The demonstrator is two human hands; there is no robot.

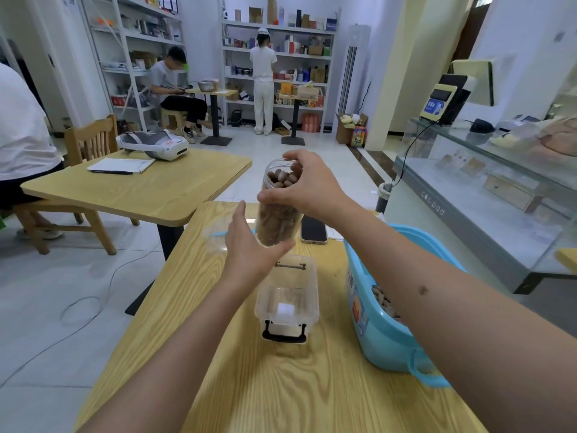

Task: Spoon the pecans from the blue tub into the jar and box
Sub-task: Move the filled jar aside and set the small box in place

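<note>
Head view: clear plastic jar (278, 210), lidless, nearly full of brown pecans (282, 179), held above the wood-grain surface (281, 385), right hand (307, 185) fingers curled round its rim, left hand (249, 248) cupping its base, fingers loosely spread; empty clear box (287, 295) beneath, blue tub (374, 323) rightward.

white walls and a pale tiled floor (78, 276) enclose a shop room with stocked white shelves (278, 54) along the back wall, light wooden tables (140, 189) with wooden chairs (90, 142) at left, and a glass counter (487, 182) along the right.
</note>
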